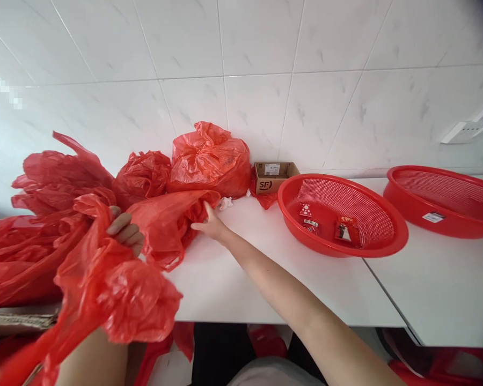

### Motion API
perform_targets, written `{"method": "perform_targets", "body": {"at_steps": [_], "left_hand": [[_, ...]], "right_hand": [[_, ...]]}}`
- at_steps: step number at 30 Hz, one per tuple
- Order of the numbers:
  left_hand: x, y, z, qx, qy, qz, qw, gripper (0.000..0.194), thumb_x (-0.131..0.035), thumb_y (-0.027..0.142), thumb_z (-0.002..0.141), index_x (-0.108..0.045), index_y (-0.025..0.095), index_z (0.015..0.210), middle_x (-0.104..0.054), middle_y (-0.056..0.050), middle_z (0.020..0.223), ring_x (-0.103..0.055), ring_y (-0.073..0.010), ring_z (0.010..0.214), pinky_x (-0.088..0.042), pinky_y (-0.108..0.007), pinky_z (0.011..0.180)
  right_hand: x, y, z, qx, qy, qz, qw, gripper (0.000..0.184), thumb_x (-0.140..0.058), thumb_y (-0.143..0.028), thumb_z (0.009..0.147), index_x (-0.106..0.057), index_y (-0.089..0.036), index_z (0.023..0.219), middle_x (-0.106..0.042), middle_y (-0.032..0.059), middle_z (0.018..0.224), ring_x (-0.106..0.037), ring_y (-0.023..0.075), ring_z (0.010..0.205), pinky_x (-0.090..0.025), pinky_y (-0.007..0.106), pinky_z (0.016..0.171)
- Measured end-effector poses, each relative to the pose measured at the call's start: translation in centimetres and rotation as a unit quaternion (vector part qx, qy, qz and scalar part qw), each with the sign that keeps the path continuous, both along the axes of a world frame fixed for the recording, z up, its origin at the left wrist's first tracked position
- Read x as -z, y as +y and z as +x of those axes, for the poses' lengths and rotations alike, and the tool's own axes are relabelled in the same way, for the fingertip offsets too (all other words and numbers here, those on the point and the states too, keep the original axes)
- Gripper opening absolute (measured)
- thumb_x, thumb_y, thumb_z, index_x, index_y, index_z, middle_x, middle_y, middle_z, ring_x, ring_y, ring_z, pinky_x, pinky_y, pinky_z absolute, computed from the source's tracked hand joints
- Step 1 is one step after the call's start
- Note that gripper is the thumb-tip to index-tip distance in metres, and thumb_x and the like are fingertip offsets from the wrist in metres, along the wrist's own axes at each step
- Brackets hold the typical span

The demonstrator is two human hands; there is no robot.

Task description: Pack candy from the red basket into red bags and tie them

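Note:
Crumpled red plastic bag (139,300) hangs from my left hand (125,230), whose fingers are curled closed around its gathered upper part. With my arm stretched across the white table, my right hand (213,224) is at the right end of a second red plastic bag (161,217), lying loosely on the tabletop. Thumb and fingers there take hold of that bag's edge; part of the grip is hidden by the film. Behind it stands a full, bulging red bag (209,161), knotted or twisted at the top.
More red bags (60,174) crowd the left side. By the wall sits a small cardboard box (273,179). A red plastic basket (342,246) holds several small packets; another red basket (438,214) stands farther right. A cardboard edge (20,319) shows lower left, and the table (241,289) ends near my lap.

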State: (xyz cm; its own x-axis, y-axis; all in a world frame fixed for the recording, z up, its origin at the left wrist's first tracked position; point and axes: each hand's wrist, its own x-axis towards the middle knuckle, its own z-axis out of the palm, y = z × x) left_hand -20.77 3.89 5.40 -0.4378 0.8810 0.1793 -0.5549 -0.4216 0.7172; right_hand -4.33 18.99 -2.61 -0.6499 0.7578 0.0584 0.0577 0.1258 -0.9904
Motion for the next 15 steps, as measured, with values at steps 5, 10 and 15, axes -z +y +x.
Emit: {"method": "perform_targets", "body": {"at_steps": [5, 10, 15], "left_hand": [[0.7, 0.9, 4.2, -0.048, 0.061, 0.020, 0.997, 0.025, -0.061, 0.033, 0.088, -0.051, 0.020, 0.069, -0.051, 0.005, 0.058, -0.043, -0.0082, 0.043, -0.036, -0.021, 0.037], [2.4, 2.0, 9.1, -0.149, 0.141, 0.037, 0.978, 0.028, -0.071, 0.040, 0.079, -0.054, 0.021, 0.068, -0.056, 0.002, 0.055, -0.045, -0.0110, 0.045, -0.035, -0.023, 0.040], [3.7, 2.8, 13.3, -0.125, 0.182, 0.032, 0.975, 0.024, -0.072, 0.041, 0.078, -0.058, 0.022, 0.072, -0.057, 0.001, 0.059, -0.057, -0.0166, 0.062, -0.042, -0.024, 0.049]], "right_hand": [[-3.1, -1.5, 3.6, -0.024, -0.034, 0.013, 0.999, 0.044, -0.075, -0.041, 0.075, -0.066, -0.021, 0.113, -0.067, 0.0081, 0.118, -0.061, 0.0283, 0.112, -0.046, 0.045, 0.100], [-6.8, -4.7, 10.9, -0.056, 0.050, 0.095, 0.993, 0.029, -0.053, -0.045, 0.094, -0.066, -0.024, 0.110, -0.067, 0.0025, 0.115, -0.062, 0.0167, 0.107, -0.047, 0.033, 0.097], [-5.2, -7.2, 15.2, -0.016, -0.131, 0.283, 0.950, 0.019, -0.063, -0.024, 0.087, -0.074, -0.024, 0.103, -0.061, 0.0073, 0.130, -0.057, 0.0224, 0.114, -0.042, 0.039, 0.100]]}}
